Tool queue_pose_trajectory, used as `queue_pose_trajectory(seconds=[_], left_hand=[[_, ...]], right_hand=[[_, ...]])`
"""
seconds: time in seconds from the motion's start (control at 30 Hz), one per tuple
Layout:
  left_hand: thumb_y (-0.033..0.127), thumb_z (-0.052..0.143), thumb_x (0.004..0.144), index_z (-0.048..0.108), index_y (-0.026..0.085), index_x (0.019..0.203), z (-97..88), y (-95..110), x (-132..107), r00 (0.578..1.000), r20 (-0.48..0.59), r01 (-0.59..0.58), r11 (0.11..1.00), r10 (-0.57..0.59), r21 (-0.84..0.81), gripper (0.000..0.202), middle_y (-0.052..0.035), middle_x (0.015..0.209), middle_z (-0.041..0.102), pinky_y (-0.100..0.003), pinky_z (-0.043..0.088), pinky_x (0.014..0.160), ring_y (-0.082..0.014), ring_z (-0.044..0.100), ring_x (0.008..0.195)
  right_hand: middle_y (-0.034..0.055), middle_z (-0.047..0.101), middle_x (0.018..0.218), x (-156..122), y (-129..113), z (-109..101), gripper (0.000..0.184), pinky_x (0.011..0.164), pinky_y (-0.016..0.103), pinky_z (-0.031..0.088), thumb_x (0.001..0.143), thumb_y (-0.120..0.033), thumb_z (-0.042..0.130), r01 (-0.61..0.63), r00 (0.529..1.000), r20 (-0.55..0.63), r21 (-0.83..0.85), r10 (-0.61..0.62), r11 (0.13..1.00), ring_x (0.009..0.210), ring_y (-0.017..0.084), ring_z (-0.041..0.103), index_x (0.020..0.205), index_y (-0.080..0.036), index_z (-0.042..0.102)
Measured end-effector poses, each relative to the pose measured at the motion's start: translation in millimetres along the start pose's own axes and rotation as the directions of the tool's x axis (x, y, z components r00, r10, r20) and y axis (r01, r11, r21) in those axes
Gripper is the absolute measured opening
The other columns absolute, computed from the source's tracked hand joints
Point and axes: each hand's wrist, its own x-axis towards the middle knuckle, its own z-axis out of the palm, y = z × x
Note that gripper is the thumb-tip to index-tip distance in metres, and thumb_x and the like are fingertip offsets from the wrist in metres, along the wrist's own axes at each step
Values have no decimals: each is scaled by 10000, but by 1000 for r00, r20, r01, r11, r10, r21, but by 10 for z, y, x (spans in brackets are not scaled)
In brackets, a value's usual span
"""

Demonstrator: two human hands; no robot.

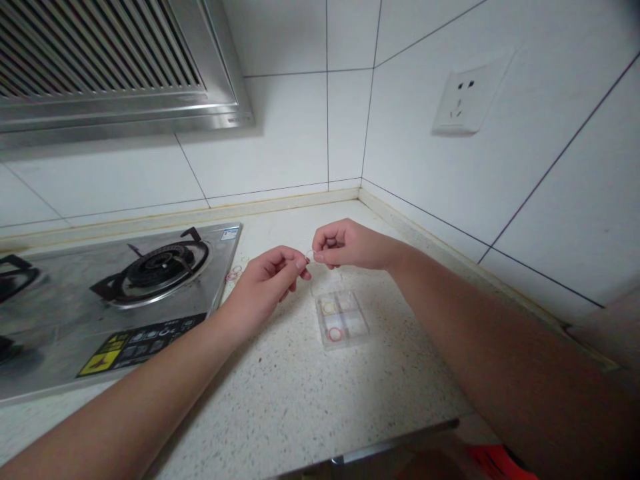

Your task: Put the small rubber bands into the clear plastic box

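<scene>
My left hand and my right hand meet fingertip to fingertip above the counter, each closed in a pinch. A thin pale elastic band shows between them, gripped by my right thumb and finger. Something small and dark red shows at my left fingertips, too small to make out clearly. Just below the hands lies a clear plastic box divided into compartments. Inside it, a red band sits in the near left compartment and a yellowish band in the far left one. A faint pinkish band appears at the far right.
Several loose coloured bands lie beside the gas stove, left of my left hand. A range hood overhangs the stove. Tiled walls meet behind the speckled counter, with a socket on the right wall.
</scene>
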Motion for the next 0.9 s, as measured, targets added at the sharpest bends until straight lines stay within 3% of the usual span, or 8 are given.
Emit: queue_pose_trajectory(seconds=[0.2,0.9], left_hand=[[381,702,869,649,159,930,37,-17,-38,997,49,-55,998,56,-13,236,-15,764,653,-210,302,489,-67,419,537],[380,684,875,646,164,885,14,-30,-30,999,0,-55,998,55,40,220,-19,745,642,-214,305,491,-80,438,547]], right_hand=[[-20,569,648,-28,-51,-23,269,549,137,375,811,-356,657,-16,997,70,-41,18,999,579,14,493,856,-98,595],[-19,570,667,-9,-22,15,271,546,135,371,813,-363,644,-39,993,105,-73,47,997,585,12,491,869,-103,597]])
